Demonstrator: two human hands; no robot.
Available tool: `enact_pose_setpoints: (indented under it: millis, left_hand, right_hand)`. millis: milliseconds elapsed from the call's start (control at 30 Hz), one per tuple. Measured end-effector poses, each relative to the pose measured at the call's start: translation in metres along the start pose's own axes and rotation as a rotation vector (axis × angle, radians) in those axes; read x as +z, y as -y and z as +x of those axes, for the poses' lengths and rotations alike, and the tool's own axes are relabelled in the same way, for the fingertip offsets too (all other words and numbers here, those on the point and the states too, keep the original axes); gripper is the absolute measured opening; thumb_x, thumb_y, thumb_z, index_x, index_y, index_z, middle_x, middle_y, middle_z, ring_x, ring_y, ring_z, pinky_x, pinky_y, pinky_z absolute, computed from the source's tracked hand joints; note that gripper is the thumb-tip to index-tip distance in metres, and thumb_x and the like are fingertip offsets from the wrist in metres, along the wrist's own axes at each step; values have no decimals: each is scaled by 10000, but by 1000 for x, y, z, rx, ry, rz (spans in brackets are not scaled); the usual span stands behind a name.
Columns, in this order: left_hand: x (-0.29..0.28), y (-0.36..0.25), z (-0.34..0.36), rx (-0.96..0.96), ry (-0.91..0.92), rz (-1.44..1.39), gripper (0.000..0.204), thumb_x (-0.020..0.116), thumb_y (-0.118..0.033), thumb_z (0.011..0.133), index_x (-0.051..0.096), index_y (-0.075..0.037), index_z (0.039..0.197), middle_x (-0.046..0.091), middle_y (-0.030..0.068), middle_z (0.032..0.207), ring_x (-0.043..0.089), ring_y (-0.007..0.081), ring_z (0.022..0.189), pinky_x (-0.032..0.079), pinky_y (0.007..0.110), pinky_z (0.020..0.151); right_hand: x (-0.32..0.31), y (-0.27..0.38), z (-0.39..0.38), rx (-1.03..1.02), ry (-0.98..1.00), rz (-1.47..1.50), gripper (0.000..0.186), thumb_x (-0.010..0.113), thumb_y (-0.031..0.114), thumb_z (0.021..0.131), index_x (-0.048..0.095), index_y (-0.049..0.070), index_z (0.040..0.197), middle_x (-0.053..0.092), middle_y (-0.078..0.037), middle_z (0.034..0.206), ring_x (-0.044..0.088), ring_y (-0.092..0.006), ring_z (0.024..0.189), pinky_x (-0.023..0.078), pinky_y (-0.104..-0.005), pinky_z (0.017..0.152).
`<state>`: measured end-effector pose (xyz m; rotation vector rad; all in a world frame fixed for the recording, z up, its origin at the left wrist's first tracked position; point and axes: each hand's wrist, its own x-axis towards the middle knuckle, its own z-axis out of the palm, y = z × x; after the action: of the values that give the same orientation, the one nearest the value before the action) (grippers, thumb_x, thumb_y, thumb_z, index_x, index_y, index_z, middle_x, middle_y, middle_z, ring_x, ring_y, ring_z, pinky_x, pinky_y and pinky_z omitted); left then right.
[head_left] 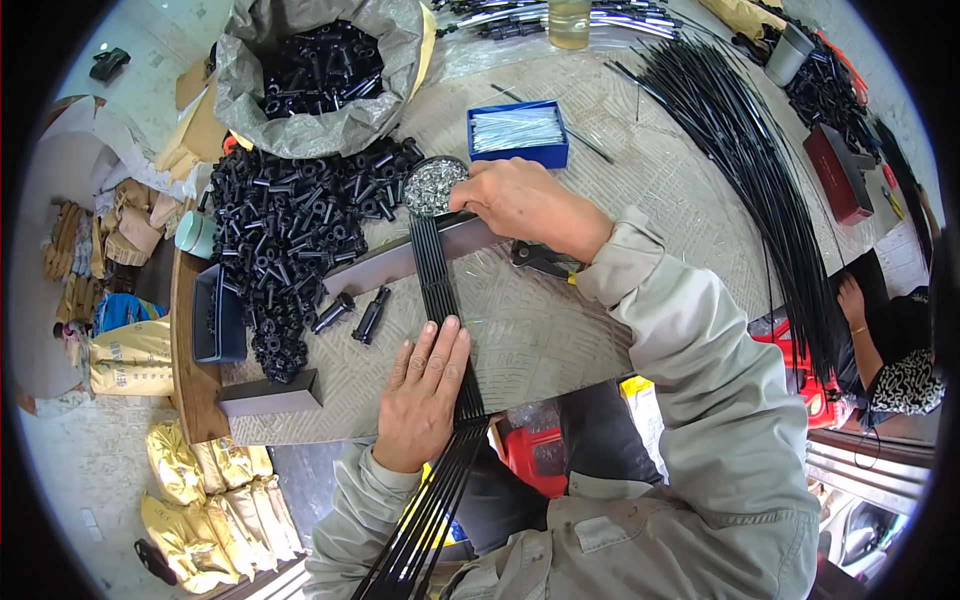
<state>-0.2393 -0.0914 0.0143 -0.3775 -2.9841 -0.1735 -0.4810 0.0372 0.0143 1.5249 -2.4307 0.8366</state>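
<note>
My left hand [422, 395] lies flat on a row of thin black cables [432, 265], its fingers stretched out and pressed against them. The cables run side by side over a long grey bar [380, 262] and hang past the table's front edge toward my lap. At their far ends stands a round dish of small silver metal pieces [434, 186]. My right hand [525, 203] is at the dish's right edge, thumb and fingertips pinched together; what they hold, if anything, is hidden. Pliers [540, 258] with dark handles lie below my right wrist.
Black plastic fittings [285, 215] are heaped at the left, below an open sack [235, 95]. A blue box [518, 158] of thin white sticks stands beyond my right hand. Long black cables [740, 150] spread across the right side. Another person's hand [852, 300] shows at far right.
</note>
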Motion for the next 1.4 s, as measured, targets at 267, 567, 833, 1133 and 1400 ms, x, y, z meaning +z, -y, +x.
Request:
enact_pose_setpoints:
  millis: [267, 567, 833, 1133, 1400]
  left_hand:
    - [1, 0, 2, 0, 12, -5, 506, 415, -88, 851, 413, -32, 1353, 397, 135, 1416, 370, 309, 1315, 291, 437, 1063]
    - [0, 1, 2, 18, 7, 0, 497, 424, -113, 859, 414, -29, 1348, 404, 138, 1408, 373, 319, 1310, 307, 464, 1050]
    - [-2, 0, 2, 36, -9, -27, 590, 514, -342, 857, 416, -25, 1345, 410, 147, 1398, 377, 340, 1299, 318, 468, 1040]
    - [1, 0, 2, 55, -60, -64, 550, 542, -275, 846, 451, 0, 1313, 431, 182, 1370, 417, 373, 1262, 393, 399, 1005]
    - [2, 2, 1, 44, -17, -80, 527, 499, -153, 828, 436, -6, 1330, 414, 176, 1388, 390, 370, 1285, 366, 423, 1028]
  right_hand:
    - [2, 6, 2, -33, -19, -86, 183, 582, 67, 741, 682, 132, 880, 621, -138, 881, 650, -314, 733, 494, -414, 597]
    - [1, 11, 6, -70, 1, -174, 155, 586, 66, 734, 672, 99, 858, 607, -138, 842, 654, -303, 696, 494, -404, 561]
    - [5, 13, 8, -87, -66, -41, 93, 593, 54, 724, 642, 62, 802, 611, -125, 802, 652, -302, 692, 492, -406, 560]
    - [11, 14, 9, -275, -120, -253, 126, 595, 74, 727, 615, 34, 844, 615, -142, 812, 657, -293, 683, 509, -372, 522]
    - [6, 9, 5, -200, -159, -212, 123, 570, 70, 751, 618, 39, 859, 608, -133, 818, 654, -289, 702, 514, -379, 558]
